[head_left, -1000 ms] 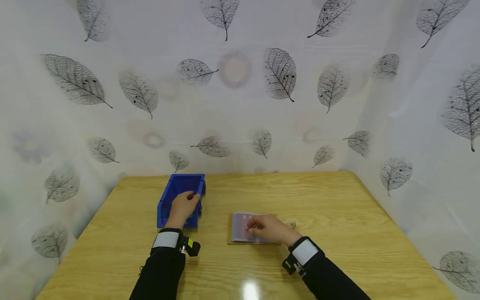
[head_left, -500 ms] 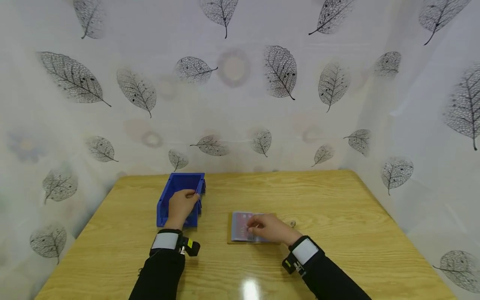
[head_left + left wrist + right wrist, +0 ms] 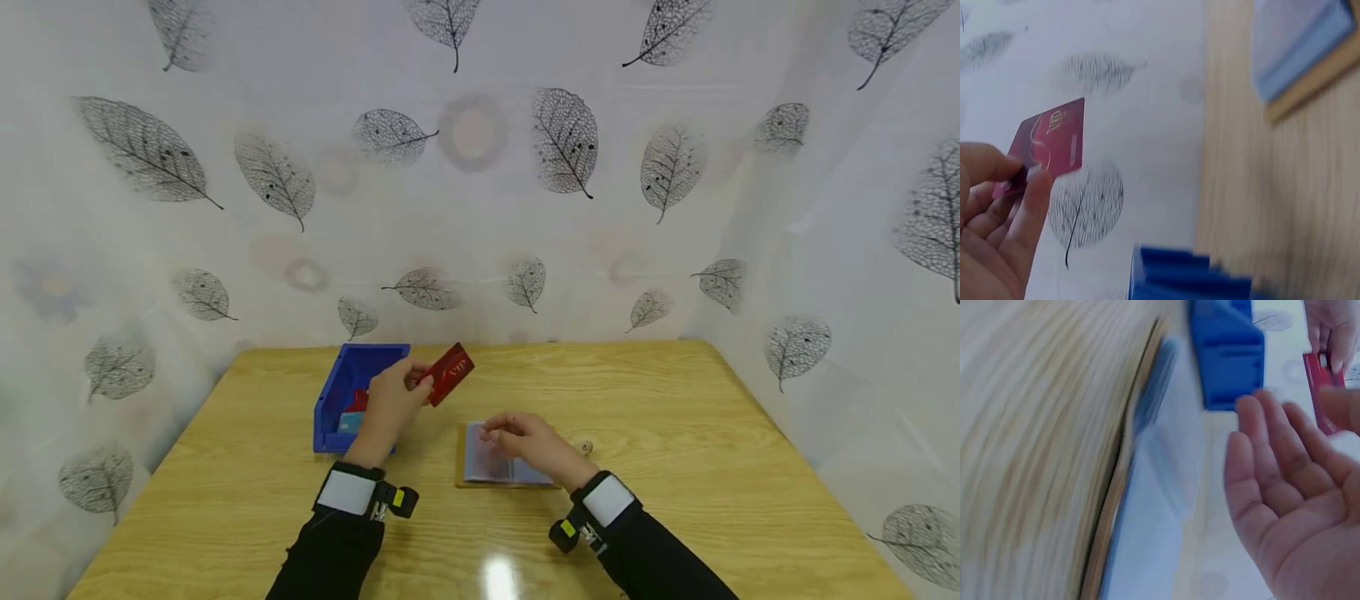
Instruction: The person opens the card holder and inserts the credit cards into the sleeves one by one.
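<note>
A red card (image 3: 452, 373) marked VIP is pinched between thumb and fingers of my left hand (image 3: 388, 406), raised beside the blue bin (image 3: 322, 425). The left wrist view shows the card (image 3: 1063, 137) tilted, its lettered end free of the fingers. On the table lies a card holder (image 3: 487, 468), spread flat, with clear sleeves and a tan cover. Over its pages hovers my right hand (image 3: 536, 447), holding nothing. In the right wrist view that hand's fingers (image 3: 1291, 450) are loosely bent, and a clear page (image 3: 1172, 456) stands slightly lifted beside them.
Inside the bin lie a light blue card (image 3: 350, 422) and something red (image 3: 358, 402). A small round fastener (image 3: 586, 448) sits at the holder's right. The wooden table (image 3: 645, 400) ends at a leaf-patterned curtain (image 3: 480, 225) behind.
My left hand has come up out of the bin and to the right, bringing the red card. My right hand has lifted slightly; the reddish patch under the left sleeve looks fainter.
</note>
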